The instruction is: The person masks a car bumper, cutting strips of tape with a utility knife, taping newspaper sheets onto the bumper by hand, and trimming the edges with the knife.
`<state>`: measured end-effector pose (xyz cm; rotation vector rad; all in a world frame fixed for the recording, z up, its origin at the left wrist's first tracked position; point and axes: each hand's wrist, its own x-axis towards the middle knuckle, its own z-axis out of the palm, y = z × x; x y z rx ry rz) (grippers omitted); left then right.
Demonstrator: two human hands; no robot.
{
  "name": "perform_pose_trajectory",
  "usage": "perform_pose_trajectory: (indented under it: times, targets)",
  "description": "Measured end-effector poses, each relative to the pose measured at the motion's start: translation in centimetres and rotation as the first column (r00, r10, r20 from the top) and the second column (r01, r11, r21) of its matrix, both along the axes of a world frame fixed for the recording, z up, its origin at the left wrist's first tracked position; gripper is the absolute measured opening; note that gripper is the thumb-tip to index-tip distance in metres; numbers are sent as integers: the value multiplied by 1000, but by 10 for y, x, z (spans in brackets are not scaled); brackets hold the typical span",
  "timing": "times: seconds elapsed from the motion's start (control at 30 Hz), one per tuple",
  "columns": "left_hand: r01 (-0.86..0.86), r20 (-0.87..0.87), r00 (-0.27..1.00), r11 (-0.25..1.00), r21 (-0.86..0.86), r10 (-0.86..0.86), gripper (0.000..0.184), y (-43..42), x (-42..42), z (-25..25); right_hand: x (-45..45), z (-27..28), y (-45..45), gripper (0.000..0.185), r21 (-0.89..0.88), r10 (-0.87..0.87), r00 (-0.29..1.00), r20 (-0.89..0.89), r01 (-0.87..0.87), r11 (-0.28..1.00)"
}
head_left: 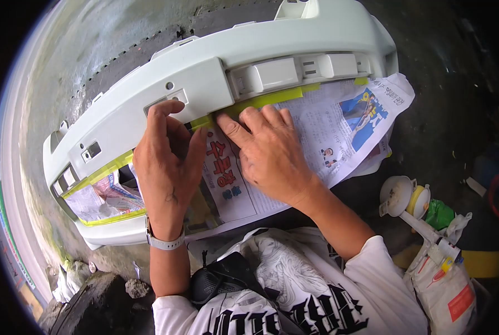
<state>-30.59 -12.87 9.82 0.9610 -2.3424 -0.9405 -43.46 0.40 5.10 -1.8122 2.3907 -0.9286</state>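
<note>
A pale white car bumper lies across the view, with printed paper along its lower opening. Yellow-green masking tape runs along the paper's upper edge. My right hand rests over the paper, its index fingertip pressing at the taped edge by a corner of the bumper. My left hand is beside it, thumb and index finger apart, the index against the bumper near a rectangular recess. The left thumb tip is close to the tape. The other left fingers are partly hidden.
More taped paper covers the bumper's left opening. At right stand a tape roll, a green bag and a white bag with a red patch. Rough stones lie at lower left.
</note>
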Motion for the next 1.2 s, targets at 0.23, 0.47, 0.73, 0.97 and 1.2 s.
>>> perform_pose_trajectory:
  times: [0.23, 0.47, 0.73, 0.97, 1.2]
  targets:
    - [-35, 172, 980, 942, -335, 97, 51, 5, -18, -4, -7, 8, 18, 47, 68, -89, 978, -188, 104, 992]
    - [-18, 116, 991, 930, -368, 65, 47, 10, -23, -12, -36, 1, 43, 42, 27, -329, 893, -308, 354, 935]
    - [-13, 75, 996, 883, -469, 55, 52, 9, -24, -19, -75, -7, 26, 28, -10, -405, 911, -81, 406, 914]
    - [142, 158, 985, 853, -502, -71, 61, 25, -15, -10, -77, 1, 32, 32, 79, -428, 904, -18, 428, 900]
    - [615, 176, 779, 678, -403, -602, 93, 107, 8, -30, -79, 24, 90, 39, 343, -438, 893, -100, 444, 828]
